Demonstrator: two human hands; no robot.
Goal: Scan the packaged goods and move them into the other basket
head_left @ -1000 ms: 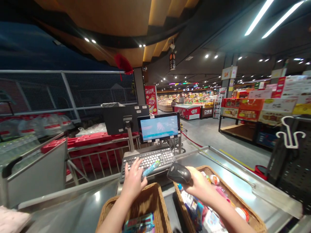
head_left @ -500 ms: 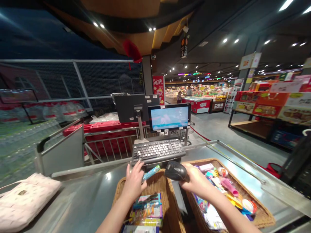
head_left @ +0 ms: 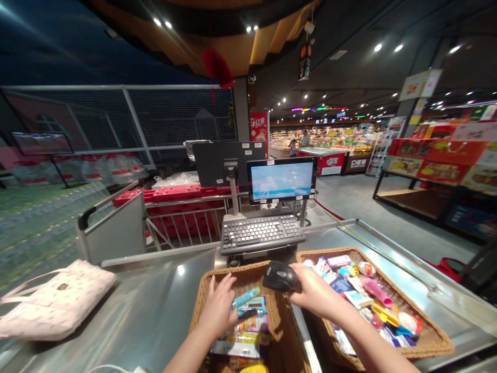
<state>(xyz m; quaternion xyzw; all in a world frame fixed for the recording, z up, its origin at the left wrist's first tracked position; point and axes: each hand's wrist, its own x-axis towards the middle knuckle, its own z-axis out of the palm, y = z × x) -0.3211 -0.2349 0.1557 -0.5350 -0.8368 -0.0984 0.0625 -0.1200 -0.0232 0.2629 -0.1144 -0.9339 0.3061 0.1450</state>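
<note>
My left hand (head_left: 218, 310) pinches a slim blue tube (head_left: 246, 297) over the left wicker basket (head_left: 205, 290), which holds several small packets. My right hand (head_left: 314, 293) grips a black barcode scanner (head_left: 280, 276), its head pointing left toward the tube. The scanner hovers over the gap between the two baskets. The right wicker basket (head_left: 430, 339) is full of colourful small goods, and my right forearm crosses over it.
A keyboard (head_left: 261, 232) and a lit screen (head_left: 281, 180) stand just beyond the baskets on the steel checkout counter (head_left: 147, 311). A pale pink handbag (head_left: 54, 300) lies at the left. A metal rail and red crates sit behind; shop aisles stretch away to the right.
The view has dropped and swung left. My left hand came back from the keyboard with the blue tube to above the left basket. The scanner stayed in my right hand.
</note>
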